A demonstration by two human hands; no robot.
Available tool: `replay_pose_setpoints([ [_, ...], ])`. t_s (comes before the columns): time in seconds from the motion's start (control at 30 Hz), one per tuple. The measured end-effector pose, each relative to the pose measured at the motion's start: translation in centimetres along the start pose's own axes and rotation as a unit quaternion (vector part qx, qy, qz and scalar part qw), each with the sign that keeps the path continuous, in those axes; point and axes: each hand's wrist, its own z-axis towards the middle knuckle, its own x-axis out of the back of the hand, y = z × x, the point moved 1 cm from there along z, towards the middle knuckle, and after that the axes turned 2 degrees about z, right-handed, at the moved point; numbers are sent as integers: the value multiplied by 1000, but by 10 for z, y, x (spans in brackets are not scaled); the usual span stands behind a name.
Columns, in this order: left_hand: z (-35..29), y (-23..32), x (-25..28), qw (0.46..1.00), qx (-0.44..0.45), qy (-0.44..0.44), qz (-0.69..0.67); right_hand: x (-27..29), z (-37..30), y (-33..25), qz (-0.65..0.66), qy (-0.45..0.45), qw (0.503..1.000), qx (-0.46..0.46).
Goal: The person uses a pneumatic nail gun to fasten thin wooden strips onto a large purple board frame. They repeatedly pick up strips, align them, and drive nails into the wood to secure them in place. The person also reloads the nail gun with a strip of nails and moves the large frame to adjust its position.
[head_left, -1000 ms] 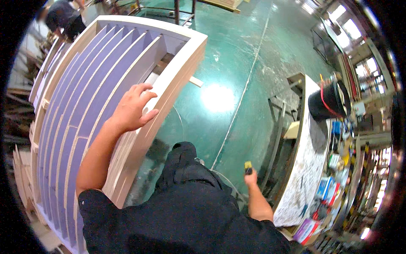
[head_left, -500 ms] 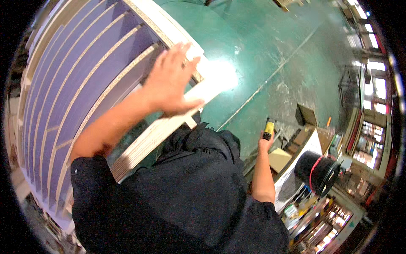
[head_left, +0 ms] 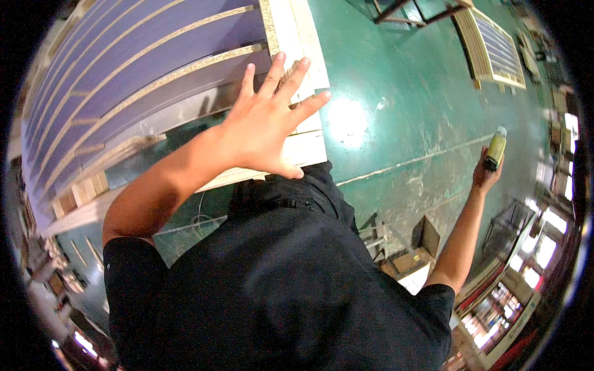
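My left hand [head_left: 263, 127] is open, its fingers spread over the near corner of a pale wooden frame [head_left: 307, 40]. Whether the palm rests on the wood or hovers just above it, I cannot tell. Inside the frame, narrow particle-board strips [head_left: 185, 68] run across purple-grey panels [head_left: 213, 34]. Out to the right, my right hand [head_left: 486, 176] is closed around a yellow-and-black cylinder [head_left: 496, 151] with a pale tip. The cylinder points up and away from me, and its exact kind is unclear.
Green floor [head_left: 396, 80] stretches ahead. Another slatted wooden frame [head_left: 489, 46] lies at the far right, near a dark metal stand [head_left: 411, 12]. Close by on the right are an open box [head_left: 426, 235] and a brown carton [head_left: 405, 263]. Wood blocks [head_left: 83, 190] sit at the left.
My view has turned right. My right hand has swung outward and forward with the yellow-and-black cylinder. My left hand stays at the frame corner, its fingers now spread wider.
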Motion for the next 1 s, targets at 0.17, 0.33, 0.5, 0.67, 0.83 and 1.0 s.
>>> replay_pose_setpoints([
  [0.17, 0, 7, 7, 999, 23, -38, 27, -73, 31, -147, 1, -268, 959, 93],
  [0.33, -7, 10, 15, 996, 15, -79, 40, -131, 8, -207, 96, -453, 845, 268],
  [0.5, -27, 5, 1, 998, 38, -47, 10, -140, -9, -294, 138, -623, 723, 266],
  [0.67, -26, -2, -12, 999, 16, 29, -44, -155, -20, -332, 143, -704, 639, 275],
  [0.83, -26, -4, -15, 997, 20, 44, -64, -169, -26, -349, 152, -720, 614, 287],
  [1.0, -32, -8, -18, 995, 27, 59, -76, -173, -36, -376, 120, -750, 587, 280],
])
